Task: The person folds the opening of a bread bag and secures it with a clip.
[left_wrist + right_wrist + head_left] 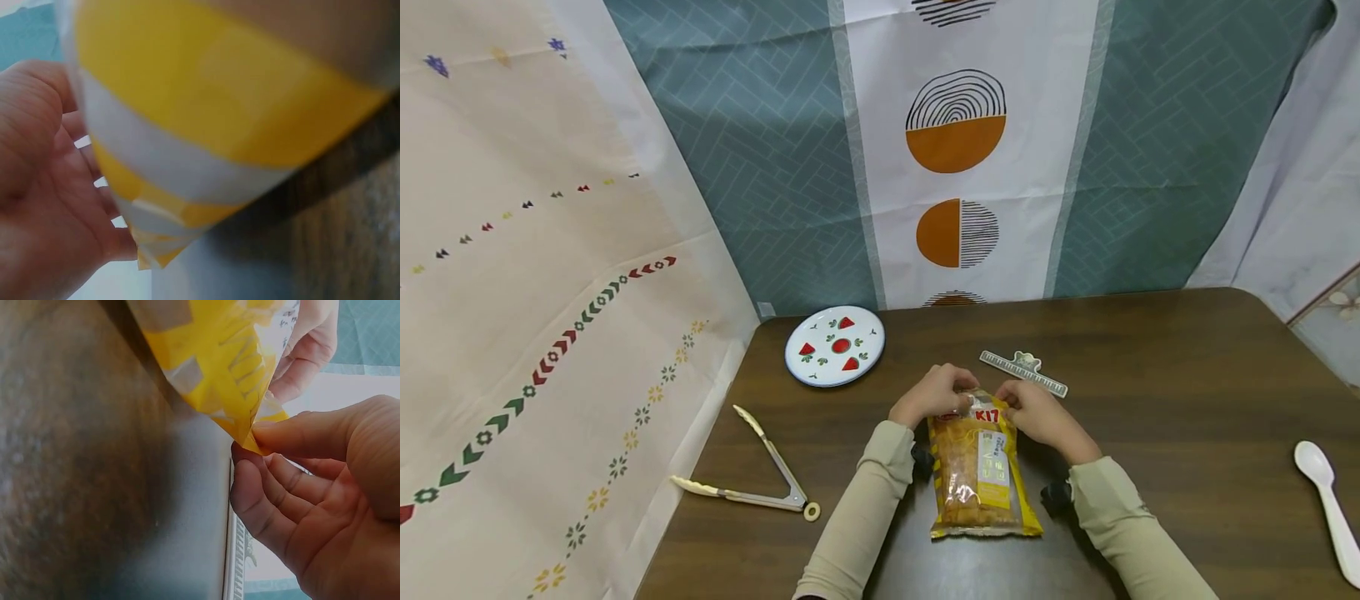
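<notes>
A yellow and clear plastic food packet (964, 475) lies on the table between the hands, its golden-brown filling showing through and a pale label on its front. The left hand (938, 393) holds its top left part; the left wrist view shows that hand (56, 169) at the edge of the yellow-and-white side, its fingers partly hidden behind the plastic. At the top right corner the right hand (1041, 414) pinches the packet. The right wrist view shows thumb and forefinger of that hand (325, 481) meeting on the packet's yellow tip (244, 419).
Behind the hands lies a clear ruler-like clip (1024, 369). A round plate with red fruit prints (835, 347) is at the back left. Spread tongs (767, 467) lie at left on the brown table (1187, 400). A white spoon (1328, 508) rests at the far right.
</notes>
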Action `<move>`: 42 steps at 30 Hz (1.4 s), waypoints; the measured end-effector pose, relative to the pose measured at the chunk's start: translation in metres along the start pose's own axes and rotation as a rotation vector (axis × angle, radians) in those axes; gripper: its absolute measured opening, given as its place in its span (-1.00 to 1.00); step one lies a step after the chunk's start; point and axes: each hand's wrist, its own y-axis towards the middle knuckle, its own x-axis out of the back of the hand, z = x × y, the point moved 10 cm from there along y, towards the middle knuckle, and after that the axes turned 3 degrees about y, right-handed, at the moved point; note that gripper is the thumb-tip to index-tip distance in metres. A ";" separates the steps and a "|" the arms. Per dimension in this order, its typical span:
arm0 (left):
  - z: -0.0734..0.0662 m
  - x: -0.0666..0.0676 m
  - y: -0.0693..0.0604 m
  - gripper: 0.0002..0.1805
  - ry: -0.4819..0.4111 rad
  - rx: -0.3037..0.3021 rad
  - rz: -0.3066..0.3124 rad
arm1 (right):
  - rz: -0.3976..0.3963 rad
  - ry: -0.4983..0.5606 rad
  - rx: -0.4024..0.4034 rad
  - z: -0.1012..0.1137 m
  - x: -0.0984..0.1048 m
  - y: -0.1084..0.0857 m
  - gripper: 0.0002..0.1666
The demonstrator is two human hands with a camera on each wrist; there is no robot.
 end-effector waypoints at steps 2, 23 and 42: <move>0.000 0.000 0.001 -0.73 -0.012 0.004 0.006 | 0.000 0.011 -0.005 0.000 0.001 0.000 -0.88; 0.004 -0.001 -0.003 -0.90 -0.058 0.002 -0.002 | -0.002 0.068 0.002 -0.005 -0.006 -0.011 -0.84; 0.000 0.008 0.001 -0.77 -0.099 -0.038 -0.060 | 0.026 0.067 0.041 0.003 0.001 -0.010 -0.83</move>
